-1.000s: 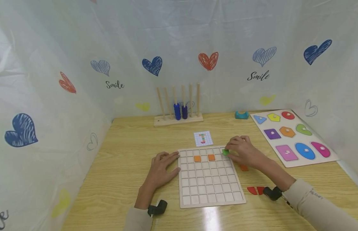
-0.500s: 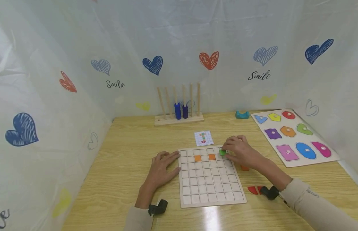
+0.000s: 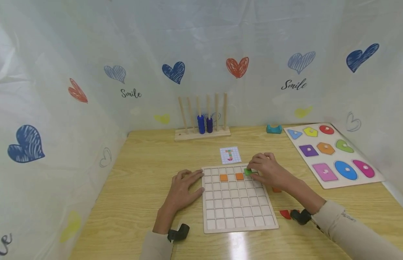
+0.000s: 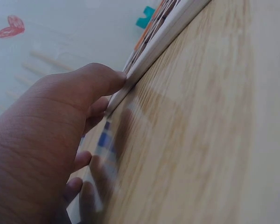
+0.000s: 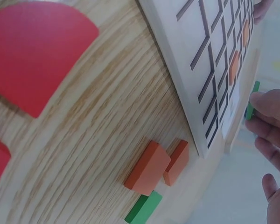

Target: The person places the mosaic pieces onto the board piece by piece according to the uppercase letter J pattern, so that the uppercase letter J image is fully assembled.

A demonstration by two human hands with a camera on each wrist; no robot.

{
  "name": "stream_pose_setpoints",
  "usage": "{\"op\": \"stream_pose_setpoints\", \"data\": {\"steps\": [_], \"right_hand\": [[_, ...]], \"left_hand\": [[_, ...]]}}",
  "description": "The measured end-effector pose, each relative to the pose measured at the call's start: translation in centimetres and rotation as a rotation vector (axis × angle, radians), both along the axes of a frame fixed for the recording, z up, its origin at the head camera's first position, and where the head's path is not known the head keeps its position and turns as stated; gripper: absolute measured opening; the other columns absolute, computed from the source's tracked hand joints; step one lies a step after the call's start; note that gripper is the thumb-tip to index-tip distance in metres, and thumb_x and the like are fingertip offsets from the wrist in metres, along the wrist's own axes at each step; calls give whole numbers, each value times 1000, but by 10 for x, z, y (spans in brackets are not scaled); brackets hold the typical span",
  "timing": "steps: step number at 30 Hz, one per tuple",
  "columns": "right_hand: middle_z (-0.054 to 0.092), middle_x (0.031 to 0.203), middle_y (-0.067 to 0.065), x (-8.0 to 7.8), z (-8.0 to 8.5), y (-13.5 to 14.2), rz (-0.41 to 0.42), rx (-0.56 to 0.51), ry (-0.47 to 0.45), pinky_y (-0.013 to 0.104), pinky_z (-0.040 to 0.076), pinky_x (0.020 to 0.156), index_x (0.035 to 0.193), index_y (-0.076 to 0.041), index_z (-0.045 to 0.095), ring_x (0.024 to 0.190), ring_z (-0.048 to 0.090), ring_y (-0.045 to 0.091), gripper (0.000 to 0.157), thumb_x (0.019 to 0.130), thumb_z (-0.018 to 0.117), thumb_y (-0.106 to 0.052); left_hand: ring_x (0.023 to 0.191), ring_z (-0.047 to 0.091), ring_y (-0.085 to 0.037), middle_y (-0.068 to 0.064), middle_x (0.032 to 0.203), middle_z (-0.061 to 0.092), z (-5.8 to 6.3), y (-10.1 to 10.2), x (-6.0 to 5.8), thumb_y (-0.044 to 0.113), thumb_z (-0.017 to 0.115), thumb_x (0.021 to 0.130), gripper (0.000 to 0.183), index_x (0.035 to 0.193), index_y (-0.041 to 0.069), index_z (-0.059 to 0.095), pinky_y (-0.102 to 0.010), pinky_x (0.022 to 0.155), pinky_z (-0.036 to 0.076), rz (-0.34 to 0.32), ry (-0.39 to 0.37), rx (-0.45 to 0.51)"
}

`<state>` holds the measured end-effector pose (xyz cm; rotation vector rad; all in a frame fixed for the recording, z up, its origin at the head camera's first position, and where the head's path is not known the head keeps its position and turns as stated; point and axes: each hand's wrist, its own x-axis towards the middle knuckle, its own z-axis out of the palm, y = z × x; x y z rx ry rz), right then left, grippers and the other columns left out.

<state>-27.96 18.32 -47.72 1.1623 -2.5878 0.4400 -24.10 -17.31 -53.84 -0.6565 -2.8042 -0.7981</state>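
Observation:
My right hand (image 3: 268, 169) pinches a green square tile (image 3: 247, 172) over the upper right of a white grid board (image 3: 238, 211). In the right wrist view, the green tile (image 5: 252, 100) shows between thumb and fingers. My left hand (image 3: 182, 191) lies at the board's left edge, thumb and fingertips touching it. Two orange square tiles (image 3: 223, 177) sit in the board's second row, one cell apart. A small card (image 3: 230, 155) with a coloured J pattern lies behind the board.
Right of the board are orange tiles (image 5: 149, 168), a green tile (image 5: 143, 207) and red quarter-circle pieces (image 5: 42, 51). A peg stand (image 3: 202, 134) with blue and purple beads and a teal piece (image 3: 274, 129) stand behind. A shape puzzle board (image 3: 329, 169) lies at the right.
My right hand has moved a little left over the board with the green tile in its grip. My left hand has stayed at the board's edge.

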Motion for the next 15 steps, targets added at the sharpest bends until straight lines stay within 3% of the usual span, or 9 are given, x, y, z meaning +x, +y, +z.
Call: {"op": "stream_pose_setpoints", "data": {"steps": [15], "right_hand": [[71, 99, 3, -3, -1, -6, 53, -10, 48, 52, 36, 85, 96, -10, 76, 101, 58, 26, 24, 75, 88, -10]], "left_hand": [[130, 42, -25, 12, 147, 52, 1, 2, 0, 44, 66, 92, 54, 142, 26, 59, -54, 101, 31, 6, 10, 4]]}}
